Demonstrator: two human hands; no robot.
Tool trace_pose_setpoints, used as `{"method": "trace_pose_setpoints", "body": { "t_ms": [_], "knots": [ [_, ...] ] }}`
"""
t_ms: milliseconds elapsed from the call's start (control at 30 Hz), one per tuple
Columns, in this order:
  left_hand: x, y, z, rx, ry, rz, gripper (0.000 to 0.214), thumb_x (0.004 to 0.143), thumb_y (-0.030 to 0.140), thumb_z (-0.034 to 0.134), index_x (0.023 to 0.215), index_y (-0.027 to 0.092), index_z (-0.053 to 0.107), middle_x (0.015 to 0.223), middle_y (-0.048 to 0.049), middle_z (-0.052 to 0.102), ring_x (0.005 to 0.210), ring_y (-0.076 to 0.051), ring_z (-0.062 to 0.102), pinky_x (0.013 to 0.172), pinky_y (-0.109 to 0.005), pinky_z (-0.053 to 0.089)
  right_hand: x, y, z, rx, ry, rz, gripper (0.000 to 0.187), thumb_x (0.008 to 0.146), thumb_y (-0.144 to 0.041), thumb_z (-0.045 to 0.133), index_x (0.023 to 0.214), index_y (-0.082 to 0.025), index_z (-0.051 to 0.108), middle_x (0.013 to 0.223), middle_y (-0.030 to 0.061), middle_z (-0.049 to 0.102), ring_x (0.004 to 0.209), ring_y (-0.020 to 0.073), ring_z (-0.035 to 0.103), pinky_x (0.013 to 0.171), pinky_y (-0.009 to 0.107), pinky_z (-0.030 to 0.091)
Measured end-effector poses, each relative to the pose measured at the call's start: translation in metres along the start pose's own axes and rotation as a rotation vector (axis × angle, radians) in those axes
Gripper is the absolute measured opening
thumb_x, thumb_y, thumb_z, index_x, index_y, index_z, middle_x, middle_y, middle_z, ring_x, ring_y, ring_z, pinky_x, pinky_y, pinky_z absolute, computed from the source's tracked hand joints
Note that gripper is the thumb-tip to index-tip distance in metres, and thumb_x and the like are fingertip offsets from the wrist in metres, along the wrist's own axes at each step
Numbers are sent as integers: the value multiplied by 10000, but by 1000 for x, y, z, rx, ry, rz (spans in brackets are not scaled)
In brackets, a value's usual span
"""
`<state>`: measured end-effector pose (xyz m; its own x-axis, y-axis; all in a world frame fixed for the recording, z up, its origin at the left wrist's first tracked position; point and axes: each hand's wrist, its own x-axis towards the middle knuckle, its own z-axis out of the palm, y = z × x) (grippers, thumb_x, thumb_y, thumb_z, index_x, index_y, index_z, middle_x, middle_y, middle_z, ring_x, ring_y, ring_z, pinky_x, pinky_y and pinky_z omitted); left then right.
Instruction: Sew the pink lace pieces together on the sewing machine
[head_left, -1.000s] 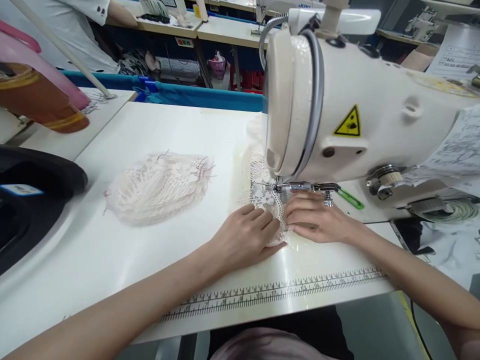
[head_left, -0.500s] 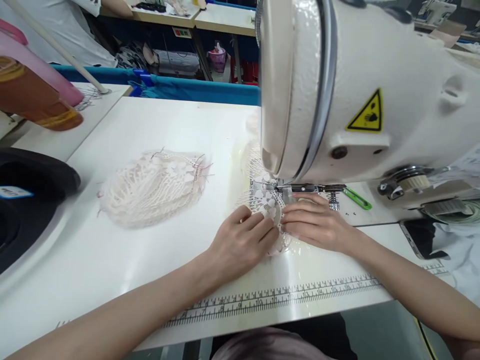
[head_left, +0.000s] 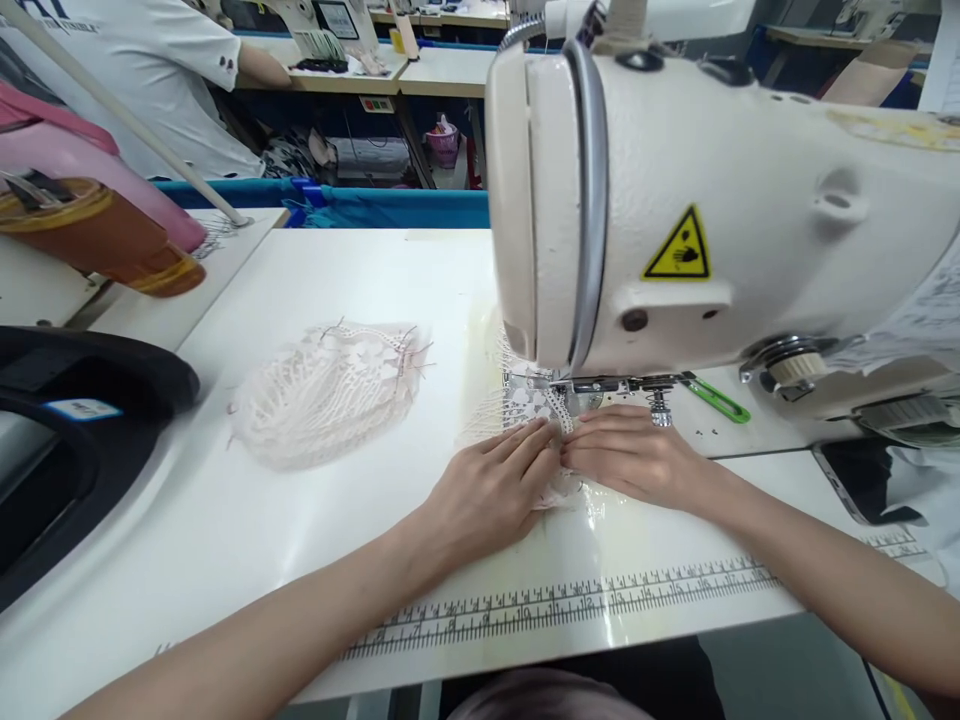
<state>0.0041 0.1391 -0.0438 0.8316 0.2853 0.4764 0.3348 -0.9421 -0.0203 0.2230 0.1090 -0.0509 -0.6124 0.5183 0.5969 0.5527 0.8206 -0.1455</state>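
Note:
A piece of white lace (head_left: 534, 400) lies beneath the needle area of the sewing machine (head_left: 600, 200), with a dotted trim along its right side. My left hand (head_left: 499, 490) presses the near part of this lace, its fingers close together and bent down at the tips; the thumb is hidden. From the right, my right hand (head_left: 637, 455) rests with straight fingers flat beside the trim, just in front of the presser foot (head_left: 566, 392). The fingertips of both hands nearly meet. A second lace piece (head_left: 330, 395) with loose thread ends lies to the left.
A green thread snipper (head_left: 716, 398) and a phone (head_left: 855, 480) lie on the right. A ruler strip (head_left: 555, 605) runs along the table's front edge. On the left are a black curved object (head_left: 142, 385), a brown holder (head_left: 105, 235) and a pink bottle (head_left: 90, 165). Another person (head_left: 150, 80) sits beyond.
The fingers of my left hand have gone from curled to straighter and flatter on the lace. My right hand stays beside the trim. The head view has shifted, showing more of the background.

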Motion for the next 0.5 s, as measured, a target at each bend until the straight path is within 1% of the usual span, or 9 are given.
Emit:
{"method": "trace_pose_setpoints", "body": {
  "t_ms": [100,200,333,500],
  "knots": [
    [1,1,0,-5,-16,-5,345,984,343,375,1023,69,581,1134,-155,676,1091,-242,636,895,-347,567,2,1,-1,36,34,-20,192,866,-63,556,1023,-150,624,952,30,732,941,143,672,857,316,578],
    [0,1,1,-19,-30,-19,290,969,297,400,1039,80,580,1165,-156,662,1122,-245,618,902,-360,565,3,3,-2,41,45,-5,158,880,-85,546,995,-147,634,924,24,734,944,139,671,851,311,575],
    [0,2,4,-40,-25,-29,242,943,213,432,1060,64,583,1190,-169,647,1153,-258,595,905,-373,565,0,4,-3,-38,37,33,139,898,-138,543,991,-162,644,893,6,734,930,137,671,801,301,574],
    [0,3,7,-64,-11,-41,282,929,158,460,1168,42,552,1204,-162,641,1172,-250,581,924,-383,557,-3,6,-6,-163,7,56,119,908,-167,542,957,-190,648,868,-25,734,910,134,674,690,274,537]
  ]
}}
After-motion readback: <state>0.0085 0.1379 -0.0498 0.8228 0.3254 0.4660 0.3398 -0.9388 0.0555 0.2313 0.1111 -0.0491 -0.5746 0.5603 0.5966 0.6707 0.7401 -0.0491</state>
